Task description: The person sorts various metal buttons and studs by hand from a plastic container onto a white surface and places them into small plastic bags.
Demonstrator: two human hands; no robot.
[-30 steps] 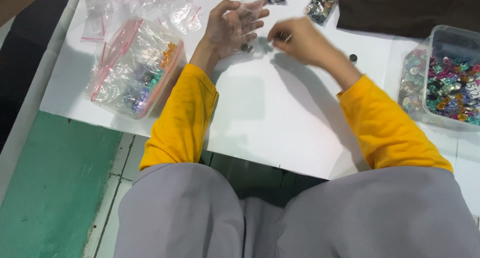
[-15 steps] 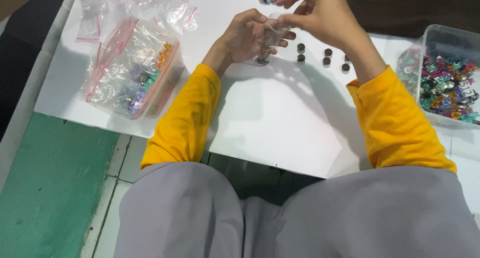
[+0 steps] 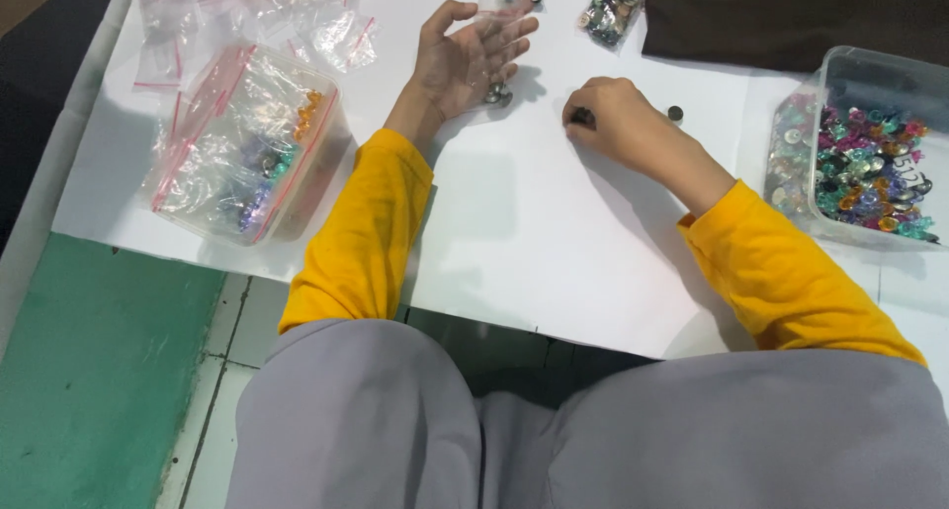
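My left hand lies palm up at the far middle of the white sheet. It loosely holds a small clear bag with a few dark round pieces at its bottom. My right hand rests knuckles up on the sheet to the right, its fingertips pinched on a small dark button. Another dark button lies loose just right of that hand.
A clear tub of several colourful gems stands at the right edge. A clear box stuffed with zip bags sits at the left. Empty zip bags and two filled small bags lie at the back. A dark cloth covers the back right.
My right hand left the bag at my left hand and dropped to the sheet, onto a button. Fewer loose buttons show on the sheet. My left hand opened out, palm up.
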